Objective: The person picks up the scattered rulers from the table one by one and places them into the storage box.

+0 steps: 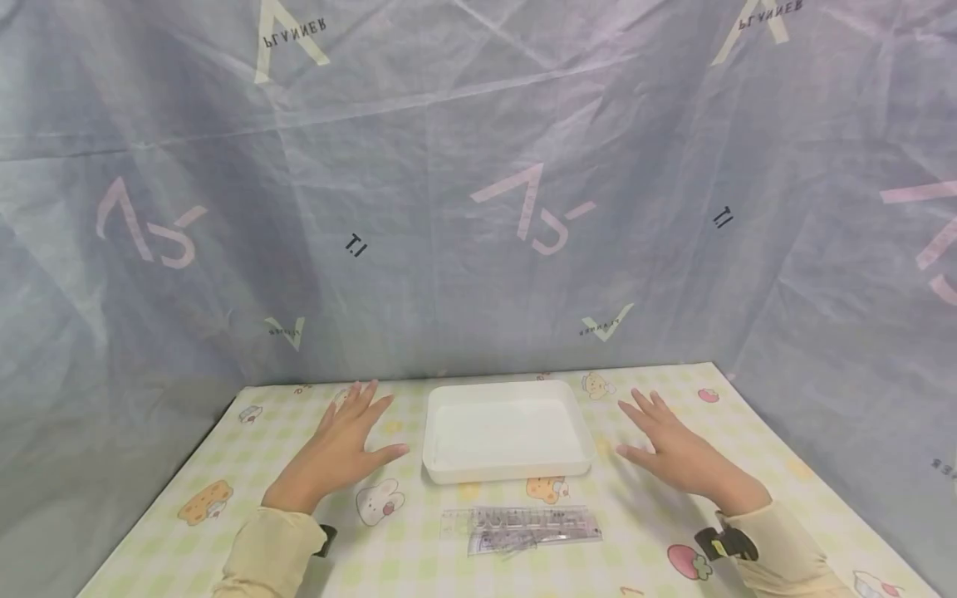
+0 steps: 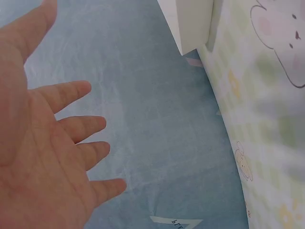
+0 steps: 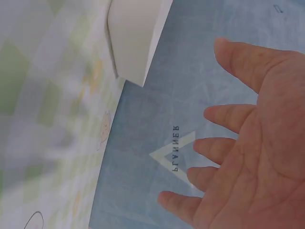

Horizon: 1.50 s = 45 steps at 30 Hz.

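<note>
A white rectangular tray (image 1: 508, 475) sits at the middle of the table with nothing in it. In front of it, several clear plastic rulers (image 1: 534, 525) lie overlapped, with a triangular set square among them. My left hand (image 1: 336, 448) hovers left of the tray, fingers spread and empty. On the other side my right hand (image 1: 676, 453) is held the same way, apart from the tray. Both wrist views show an open palm, the left palm (image 2: 43, 157) and the right palm (image 3: 257, 148), with the tray's side wall (image 3: 133, 38) beyond the thumb.
A green-and-white checked tablecloth (image 1: 419, 573) with cartoon prints covers the table. Behind it and at both sides hangs a grey-blue cloth (image 1: 449, 291) with printed letters. A dark band (image 1: 725, 544) is worn on the right wrist, another (image 1: 326, 541) on the left.
</note>
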Available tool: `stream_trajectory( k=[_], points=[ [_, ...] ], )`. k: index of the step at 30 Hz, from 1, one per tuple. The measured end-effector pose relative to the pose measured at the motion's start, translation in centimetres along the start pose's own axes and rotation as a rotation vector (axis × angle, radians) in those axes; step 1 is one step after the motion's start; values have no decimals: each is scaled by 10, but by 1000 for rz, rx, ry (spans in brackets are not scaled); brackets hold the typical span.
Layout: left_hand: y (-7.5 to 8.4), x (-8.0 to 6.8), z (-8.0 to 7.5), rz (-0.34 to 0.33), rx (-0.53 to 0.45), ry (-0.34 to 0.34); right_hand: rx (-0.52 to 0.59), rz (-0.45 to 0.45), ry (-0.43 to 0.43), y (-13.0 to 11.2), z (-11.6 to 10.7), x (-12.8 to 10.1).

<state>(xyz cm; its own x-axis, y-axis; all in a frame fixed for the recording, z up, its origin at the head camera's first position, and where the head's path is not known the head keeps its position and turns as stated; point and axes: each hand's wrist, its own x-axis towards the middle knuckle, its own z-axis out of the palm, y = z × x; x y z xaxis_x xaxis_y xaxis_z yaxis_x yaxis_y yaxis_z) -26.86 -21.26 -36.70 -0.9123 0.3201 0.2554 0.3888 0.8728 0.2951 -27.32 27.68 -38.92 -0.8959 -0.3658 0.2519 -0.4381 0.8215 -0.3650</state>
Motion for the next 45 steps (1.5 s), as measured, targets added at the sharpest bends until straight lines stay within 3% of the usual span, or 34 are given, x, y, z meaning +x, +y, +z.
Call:
stream_trajectory(
  k=[8, 14, 21, 28, 37, 45],
  points=[
    [8, 0, 1, 33, -13, -33, -31, -50, 31, -12, 3, 2],
    [15, 2, 1, 80, -2, -83, -28, -65, 2, -20, 10, 5],
    [31, 4, 13, 137, 18, -143, -29, -113, -37, -29, 21, 2],
    [48, 5, 26, 207, -26, -200, -65, -197, 28, -41, 29, 3],
    [61, 2, 44, 284, 8, -227, -36, -219, -128, -52, 41, 5],
    [69, -2, 56, 283, 3, -287, -12, -202, -193, -59, 46, 2]
  ],
)
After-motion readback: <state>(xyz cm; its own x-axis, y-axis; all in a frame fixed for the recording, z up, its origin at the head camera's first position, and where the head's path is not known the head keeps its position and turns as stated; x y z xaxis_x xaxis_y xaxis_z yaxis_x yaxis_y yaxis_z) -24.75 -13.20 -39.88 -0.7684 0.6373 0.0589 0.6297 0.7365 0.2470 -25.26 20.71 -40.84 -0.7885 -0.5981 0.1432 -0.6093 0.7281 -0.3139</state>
